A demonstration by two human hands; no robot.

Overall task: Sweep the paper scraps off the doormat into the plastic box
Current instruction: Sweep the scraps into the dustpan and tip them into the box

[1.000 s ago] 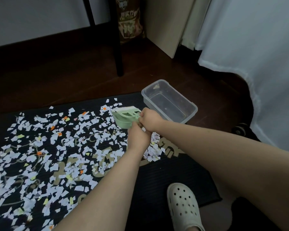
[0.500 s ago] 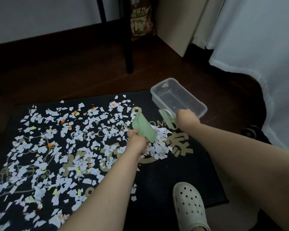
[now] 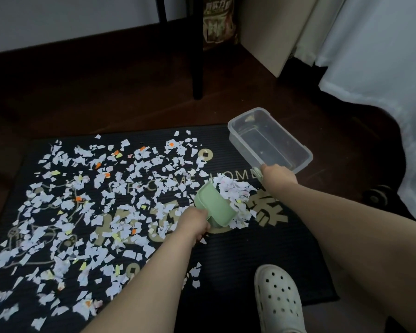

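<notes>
A black doormat with gold lettering lies on the floor, covered with several white and coloured paper scraps. My left hand grips the handle of a green dustpan, whose mouth rests against a heap of scraps near the mat's right part. My right hand holds a small pale green brush that is mostly hidden by the fist, right beside the near corner of the clear plastic box. The box stands at the mat's far right corner.
A dark furniture leg stands on the wooden floor beyond the mat. A white curtain hangs at the right, with a black wheel below it. My white clog rests on the mat's near edge.
The two hands, together at the dustpan a second ago, have separated. The left lowered the dustpan to the scrap heap; the right carried the brush toward the box.
</notes>
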